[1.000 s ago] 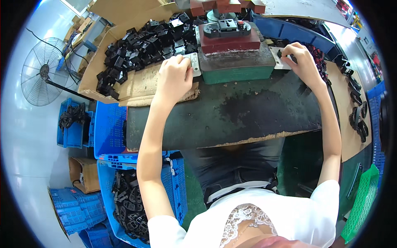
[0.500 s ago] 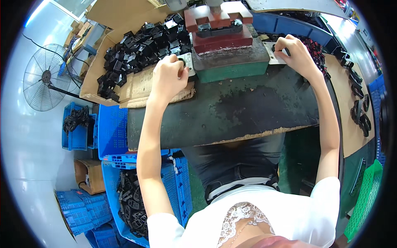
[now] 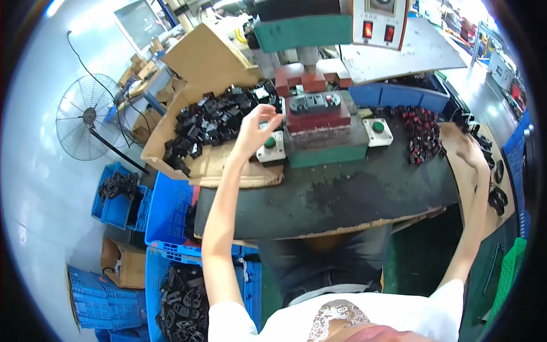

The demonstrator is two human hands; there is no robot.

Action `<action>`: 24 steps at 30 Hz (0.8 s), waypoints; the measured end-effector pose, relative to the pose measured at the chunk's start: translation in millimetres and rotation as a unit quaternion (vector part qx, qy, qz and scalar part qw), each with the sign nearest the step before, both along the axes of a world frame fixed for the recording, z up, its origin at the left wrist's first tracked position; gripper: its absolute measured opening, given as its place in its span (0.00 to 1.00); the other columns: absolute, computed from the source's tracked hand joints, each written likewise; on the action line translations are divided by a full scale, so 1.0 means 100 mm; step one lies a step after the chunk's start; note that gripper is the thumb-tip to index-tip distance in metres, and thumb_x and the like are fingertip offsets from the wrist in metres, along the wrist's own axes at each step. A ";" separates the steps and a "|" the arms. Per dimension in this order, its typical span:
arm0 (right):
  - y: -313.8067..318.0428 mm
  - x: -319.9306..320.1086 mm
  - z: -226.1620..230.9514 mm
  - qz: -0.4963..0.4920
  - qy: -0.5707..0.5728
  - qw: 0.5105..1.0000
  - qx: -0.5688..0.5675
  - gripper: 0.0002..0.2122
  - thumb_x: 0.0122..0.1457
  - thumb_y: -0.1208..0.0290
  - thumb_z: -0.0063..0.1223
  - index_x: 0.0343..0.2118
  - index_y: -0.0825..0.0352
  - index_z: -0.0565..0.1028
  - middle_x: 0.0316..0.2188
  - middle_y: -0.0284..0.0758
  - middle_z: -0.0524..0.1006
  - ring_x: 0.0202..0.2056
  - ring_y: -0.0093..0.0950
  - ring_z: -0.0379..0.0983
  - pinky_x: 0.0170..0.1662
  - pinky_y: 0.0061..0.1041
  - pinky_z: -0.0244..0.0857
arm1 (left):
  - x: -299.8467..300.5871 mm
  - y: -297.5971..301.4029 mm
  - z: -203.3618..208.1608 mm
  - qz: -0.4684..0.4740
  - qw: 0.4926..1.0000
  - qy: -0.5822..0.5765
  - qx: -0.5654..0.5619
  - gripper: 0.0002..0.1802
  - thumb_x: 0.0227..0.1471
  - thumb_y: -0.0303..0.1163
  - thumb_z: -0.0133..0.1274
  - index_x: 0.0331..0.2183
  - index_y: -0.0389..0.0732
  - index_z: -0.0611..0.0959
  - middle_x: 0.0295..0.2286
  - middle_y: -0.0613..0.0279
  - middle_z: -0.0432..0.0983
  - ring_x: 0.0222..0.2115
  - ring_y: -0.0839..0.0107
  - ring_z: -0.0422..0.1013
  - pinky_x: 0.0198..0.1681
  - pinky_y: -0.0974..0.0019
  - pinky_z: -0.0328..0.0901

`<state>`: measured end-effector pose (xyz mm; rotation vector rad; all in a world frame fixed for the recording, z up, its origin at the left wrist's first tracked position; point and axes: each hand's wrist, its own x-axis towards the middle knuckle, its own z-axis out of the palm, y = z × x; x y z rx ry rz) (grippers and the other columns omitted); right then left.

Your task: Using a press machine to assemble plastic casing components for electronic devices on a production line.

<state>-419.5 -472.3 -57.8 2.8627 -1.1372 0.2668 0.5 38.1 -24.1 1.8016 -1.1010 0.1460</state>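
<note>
My left hand [image 3: 259, 130] is raised by the press, its fingers curved and apart, holding nothing. Just below it is a white button box with a green button [image 3: 269, 142]. In the dark red lower block [image 3: 319, 123] of the press lies a black, elongated part with grey areas [image 3: 314, 103]. The red upper block [image 3: 313, 80] stands raised behind it. To the right, my right hand [image 3: 468, 149] is over a cardboard sheet beside black parts; its fingers look stretched out though blurred, with nothing visible in them. Another green button [image 3: 378, 127] sits untouched right of the press.
An open carton [image 3: 165, 149] of black parts stands at the left, a heap of red and black pieces [image 3: 421, 134] at the right. Black rings and loops [image 3: 498, 199] lie on the cardboard sheet [image 3: 484, 225]. A control box with red switches [image 3: 378, 23] hangs above; blue crates [image 3: 154, 285] stand lower left.
Both hands have left the two buttons; the left rose slightly beside the press, the right swung out over the cardboard. The upper block has lifted off the lower one. The view has tilted up.
</note>
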 end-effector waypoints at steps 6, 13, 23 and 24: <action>-0.74 -0.84 -0.61 -0.248 0.089 0.965 0.010 0.34 0.55 0.52 0.53 0.61 0.61 0.56 0.61 0.45 0.53 0.62 0.49 0.48 0.59 0.51 0.51 | 0.14 -0.71 -0.03 -0.098 0.988 -0.087 0.083 0.42 0.42 0.53 0.63 0.48 0.27 0.72 0.45 0.42 0.70 0.49 0.52 0.67 0.54 0.59 0.60; -0.02 -0.59 -0.38 -0.292 0.064 0.953 -0.046 0.28 0.58 0.49 0.44 0.58 0.60 0.61 0.59 0.38 0.60 0.63 0.40 0.49 0.56 0.60 0.50 | 0.02 -0.82 -0.03 -0.039 0.994 -0.090 0.048 0.36 0.39 0.50 0.65 0.41 0.31 0.77 0.41 0.47 0.73 0.45 0.54 0.70 0.49 0.59 0.62; 0.16 -0.54 -0.22 -0.284 0.053 0.957 -0.024 0.28 0.59 0.48 0.40 0.59 0.59 0.62 0.59 0.39 0.61 0.62 0.41 0.51 0.57 0.57 0.48 | -0.05 -0.79 -0.10 -0.002 0.995 -0.100 0.012 0.35 0.40 0.52 0.63 0.41 0.31 0.77 0.40 0.47 0.73 0.44 0.51 0.69 0.49 0.58 0.63; 0.15 -0.55 -0.22 -0.281 0.054 0.958 -0.025 0.28 0.59 0.48 0.40 0.59 0.59 0.62 0.59 0.39 0.61 0.62 0.41 0.52 0.57 0.57 0.48 | -0.03 -0.80 -0.08 -0.010 0.996 -0.081 0.035 0.37 0.39 0.53 0.63 0.42 0.31 0.76 0.41 0.47 0.72 0.44 0.52 0.68 0.49 0.59 0.63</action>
